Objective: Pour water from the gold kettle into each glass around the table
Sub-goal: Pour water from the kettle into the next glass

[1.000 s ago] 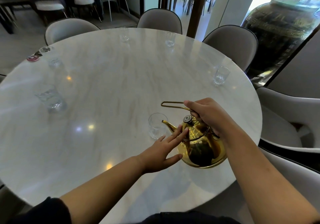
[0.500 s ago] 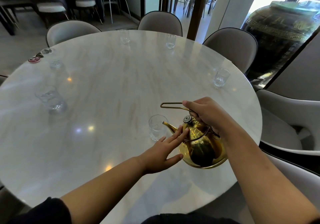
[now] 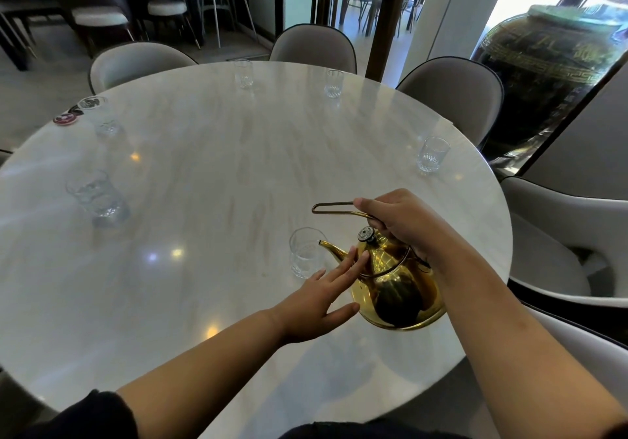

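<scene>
Right hand (image 3: 402, 224) fingers wrapped round thin wire handle of shiny gold metal kettle (image 3: 397, 285), tilted, held above round white marble table (image 3: 210, 173). Left hand (image 3: 323, 297) fingers spread flat against kettle lid side. Spout tip just over clear faceted glass (image 3: 306, 253), left of fingertips.

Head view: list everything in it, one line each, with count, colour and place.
Table: one, white marble, round, centre.
Kettle: one, gold, tilted, spout at the nearest glass.
Glasses: six, clear; nearest, left, far left, two far, right.
Coasters: about three, red, black and white, far left rim.
Chairs: several, grey, around the table.
Jar: one, dark, large, right.
Hands: right gripping the kettle handle; left open, fingers on the kettle.
</scene>
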